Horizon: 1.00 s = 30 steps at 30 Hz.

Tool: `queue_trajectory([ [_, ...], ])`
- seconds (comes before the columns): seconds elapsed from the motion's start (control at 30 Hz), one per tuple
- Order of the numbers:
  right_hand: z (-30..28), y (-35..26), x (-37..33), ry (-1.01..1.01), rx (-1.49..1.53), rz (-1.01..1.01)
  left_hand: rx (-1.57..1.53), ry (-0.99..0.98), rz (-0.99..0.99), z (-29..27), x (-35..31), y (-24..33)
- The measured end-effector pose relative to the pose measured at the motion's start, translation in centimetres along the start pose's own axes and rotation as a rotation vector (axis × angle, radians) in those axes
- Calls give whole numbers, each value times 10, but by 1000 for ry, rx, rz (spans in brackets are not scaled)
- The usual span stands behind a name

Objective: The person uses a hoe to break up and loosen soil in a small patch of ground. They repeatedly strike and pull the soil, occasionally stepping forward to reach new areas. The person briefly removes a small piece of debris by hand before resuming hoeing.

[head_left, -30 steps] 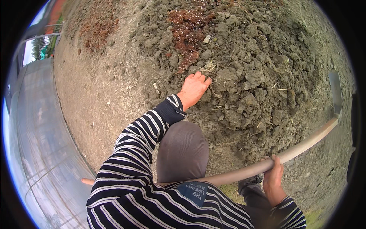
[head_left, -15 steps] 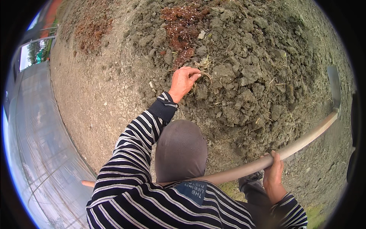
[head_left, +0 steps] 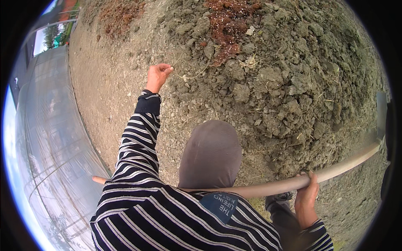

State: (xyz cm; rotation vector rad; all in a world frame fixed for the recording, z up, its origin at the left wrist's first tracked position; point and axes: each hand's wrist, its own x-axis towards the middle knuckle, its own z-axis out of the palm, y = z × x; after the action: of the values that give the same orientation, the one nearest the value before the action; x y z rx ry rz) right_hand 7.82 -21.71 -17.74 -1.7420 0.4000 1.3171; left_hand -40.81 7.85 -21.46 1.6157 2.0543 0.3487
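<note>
My left hand (head_left: 158,77) is stretched out at the left edge of the soil mound, fingertips pinched on a thin dry weed stem (head_left: 190,77). The stem trails to the right over bare ground and clods. My right hand (head_left: 307,198) is wrapped round the wooden handle of a hoe (head_left: 348,164). That handle lies across my lap, and its far end pokes out beyond my left side. The hoe's flat metal blade (head_left: 381,112) is at the right edge, beside the mound.
A mound of grey-brown clods (head_left: 276,83) fills the middle and right, with reddish, white-flecked soil (head_left: 228,25) on top. More reddish soil (head_left: 119,19) lies at the far left. A plastic-film greenhouse wall (head_left: 54,125) runs along the left. Pale dry straw (head_left: 250,62) sits on the clods.
My left hand has moved left, away from the clods, drawing the weed stem with it. My right hand stays on the hoe handle. The view has shifted slightly.
</note>
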Motion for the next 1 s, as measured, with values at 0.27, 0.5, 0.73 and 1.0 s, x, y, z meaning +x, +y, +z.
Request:
queue_trajectory([
  [0.27, 2, 0, -2, -4, -30, -39, 384, -57, 67, 31, -37, -87],
  [0.5, 4, 0, -1, -1, -31, -26, 141, -207, -38, 33, -36, -89],
  [0.73, 2, 1, 1, -20, -32, -40, 1023, 31, -23, 25, -33, -99],
  [1.0, 3, 2, -3, 4, -45, -62, 392, 90, 569, 71, -46, 46],
])
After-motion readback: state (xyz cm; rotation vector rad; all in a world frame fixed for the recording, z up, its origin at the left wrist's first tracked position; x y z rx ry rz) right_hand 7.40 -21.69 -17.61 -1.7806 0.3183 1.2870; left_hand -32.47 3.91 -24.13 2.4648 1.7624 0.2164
